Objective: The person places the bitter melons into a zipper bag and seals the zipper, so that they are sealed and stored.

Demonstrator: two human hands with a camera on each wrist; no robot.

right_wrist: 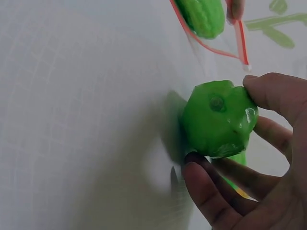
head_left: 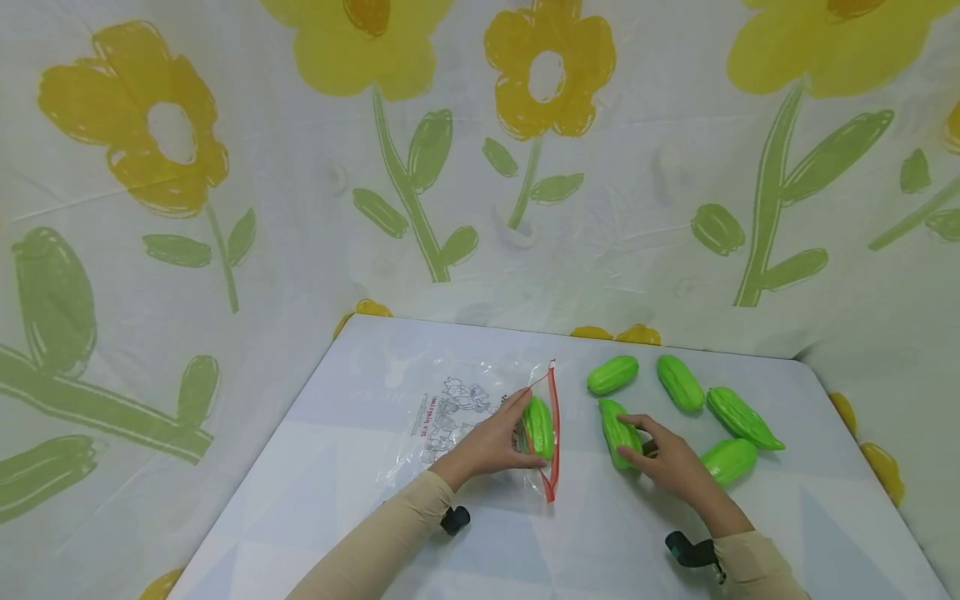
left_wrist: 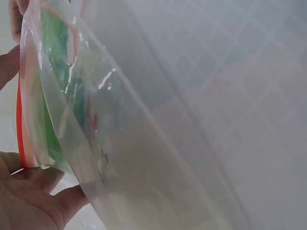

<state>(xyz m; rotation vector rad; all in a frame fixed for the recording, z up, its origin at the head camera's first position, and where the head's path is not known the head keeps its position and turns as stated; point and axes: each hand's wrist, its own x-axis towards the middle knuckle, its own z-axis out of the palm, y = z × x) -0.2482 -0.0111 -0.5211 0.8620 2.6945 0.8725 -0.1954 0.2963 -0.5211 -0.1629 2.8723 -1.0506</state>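
Backdrop cloth: white, printed with big mustard-yellow flowers on green stems and leaves, running from 9 o'clock round to 3 o'clock. Counter: pale grey-white with faint bluish triangle shapes; on it a clear plastic bag with a red zip strip at its 3 o'clock edge and a grey line-drawn cartoon print with small red lettering. Toy gourds: all bright glossy green with lengthwise ridges, one showing green through the bag, one at the right hand; both sleeves beige.
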